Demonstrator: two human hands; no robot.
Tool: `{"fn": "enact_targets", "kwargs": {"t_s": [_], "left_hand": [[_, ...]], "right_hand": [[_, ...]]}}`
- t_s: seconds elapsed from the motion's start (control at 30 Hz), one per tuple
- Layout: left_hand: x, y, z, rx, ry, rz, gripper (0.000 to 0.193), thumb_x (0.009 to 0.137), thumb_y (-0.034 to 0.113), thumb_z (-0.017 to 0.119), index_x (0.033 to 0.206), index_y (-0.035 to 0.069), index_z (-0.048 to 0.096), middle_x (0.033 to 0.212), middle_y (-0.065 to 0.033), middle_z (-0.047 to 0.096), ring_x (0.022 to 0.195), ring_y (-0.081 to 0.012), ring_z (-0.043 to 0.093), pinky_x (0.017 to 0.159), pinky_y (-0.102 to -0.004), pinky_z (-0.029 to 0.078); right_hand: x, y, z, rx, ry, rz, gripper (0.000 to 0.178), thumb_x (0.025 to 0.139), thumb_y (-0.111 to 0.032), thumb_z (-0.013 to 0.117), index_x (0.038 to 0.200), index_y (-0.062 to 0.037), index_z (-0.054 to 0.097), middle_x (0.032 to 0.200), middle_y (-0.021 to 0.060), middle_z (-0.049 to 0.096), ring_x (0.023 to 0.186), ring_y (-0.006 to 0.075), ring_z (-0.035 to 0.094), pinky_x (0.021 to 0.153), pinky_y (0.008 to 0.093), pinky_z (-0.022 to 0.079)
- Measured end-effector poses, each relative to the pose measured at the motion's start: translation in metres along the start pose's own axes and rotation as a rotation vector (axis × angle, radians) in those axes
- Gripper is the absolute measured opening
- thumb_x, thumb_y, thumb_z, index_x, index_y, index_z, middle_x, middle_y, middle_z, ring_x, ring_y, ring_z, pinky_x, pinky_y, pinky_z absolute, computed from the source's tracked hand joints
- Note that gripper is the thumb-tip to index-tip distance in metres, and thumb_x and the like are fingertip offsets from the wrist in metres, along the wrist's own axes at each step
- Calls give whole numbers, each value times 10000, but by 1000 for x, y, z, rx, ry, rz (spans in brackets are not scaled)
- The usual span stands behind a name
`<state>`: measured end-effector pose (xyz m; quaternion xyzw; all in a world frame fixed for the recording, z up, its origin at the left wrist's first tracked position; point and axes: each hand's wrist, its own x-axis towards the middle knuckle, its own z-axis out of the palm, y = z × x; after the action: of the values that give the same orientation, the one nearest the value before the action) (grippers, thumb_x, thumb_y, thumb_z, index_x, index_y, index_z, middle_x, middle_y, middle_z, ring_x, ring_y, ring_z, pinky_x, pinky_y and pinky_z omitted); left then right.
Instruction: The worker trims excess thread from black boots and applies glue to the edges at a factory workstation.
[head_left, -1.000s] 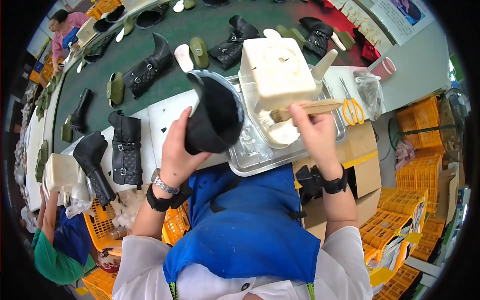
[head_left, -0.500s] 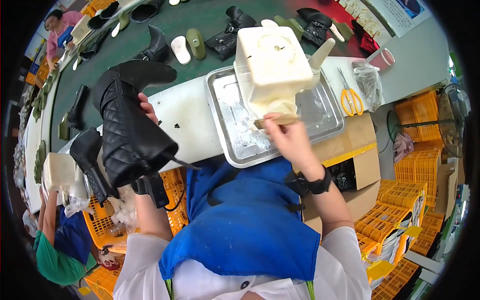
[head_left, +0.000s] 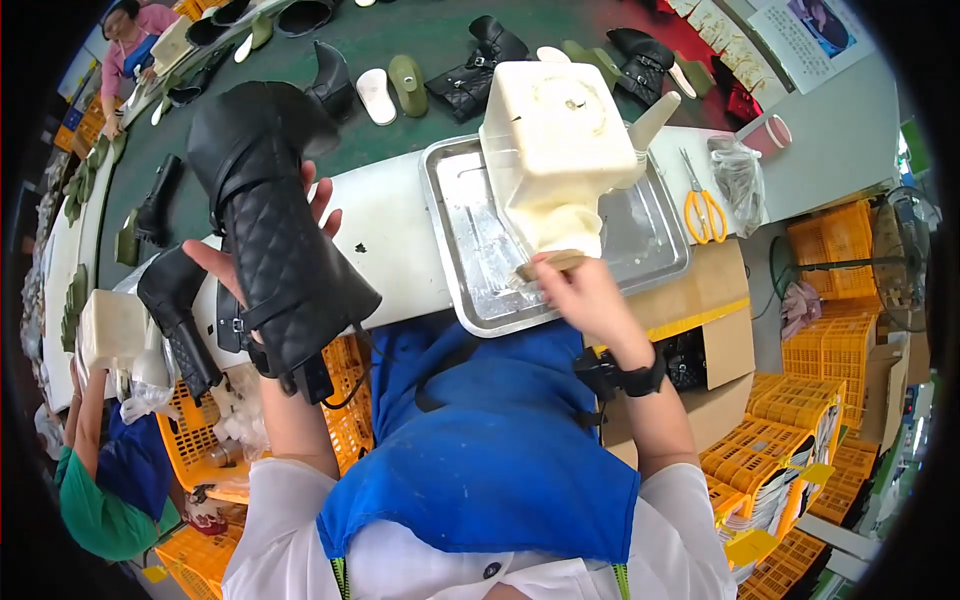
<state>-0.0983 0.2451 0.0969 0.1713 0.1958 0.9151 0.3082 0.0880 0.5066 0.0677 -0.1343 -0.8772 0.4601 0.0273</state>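
The black boot (head_left: 270, 215), left of centre in the frame, lay across the spread fingers of the left hand (head_left: 224, 270), hiding its palm. At centre, the right hand (head_left: 585, 295) gripped the brush (head_left: 566, 261); its bristles were indistinct.

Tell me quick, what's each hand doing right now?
Left hand: open, spread behind the black boot it supports.
Right hand: closed, holding the brush.
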Motion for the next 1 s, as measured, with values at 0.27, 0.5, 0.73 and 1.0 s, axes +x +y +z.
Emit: {"fn": "enact_targets", "kwargs": {"t_s": [0.27, 0.5, 0.73, 1.0], "left_hand": [[12, -8, -26, -249, -33, -141, 778, 778, 475, 599, 1303, -19, 307, 1236, -152, 449, 1072, -282, 481, 991, -414, 343], [6, -23, 7, 847, 34, 6, 602, 667, 181, 738, 1176, -9, 477, 1142, -94, 550, 1015, -184, 535, 890, -312, 409], [-3, -47, 48, 1600, -108, -3, 781, 548, 146, 809, 1183, -20, 387, 1029, -158, 579, 960, -238, 583, 830, -316, 458], [-12, -66, 63, 1668, -183, -128, 767, 554, 208, 800, 1171, -9, 399, 954, -186, 611, 887, -317, 613, 772, -339, 487]], "right_hand": [[7, 25, -39, 108, 395, 83, 269, 826, -210, 587, 822, 55, 630, 620, 123, 618, 548, 162, 589, 511, 308, 442], [-7, 32, -49, -55, 330, 16, 252, 813, -211, 602, 819, 39, 633, 628, 146, 610, 539, 208, 591, 516, 310, 438], [-15, 31, -86, 325, 329, 257, 246, 859, -224, 568, 863, 15, 625, 587, 7, 548, 527, 49, 494, 480, 187, 390], [-2, -49, -64, 656, 433, -149, 194, 870, -175, 565, 908, 7, 620, 655, 7, 565, 551, 53, 492, 505, 188, 394]]}}
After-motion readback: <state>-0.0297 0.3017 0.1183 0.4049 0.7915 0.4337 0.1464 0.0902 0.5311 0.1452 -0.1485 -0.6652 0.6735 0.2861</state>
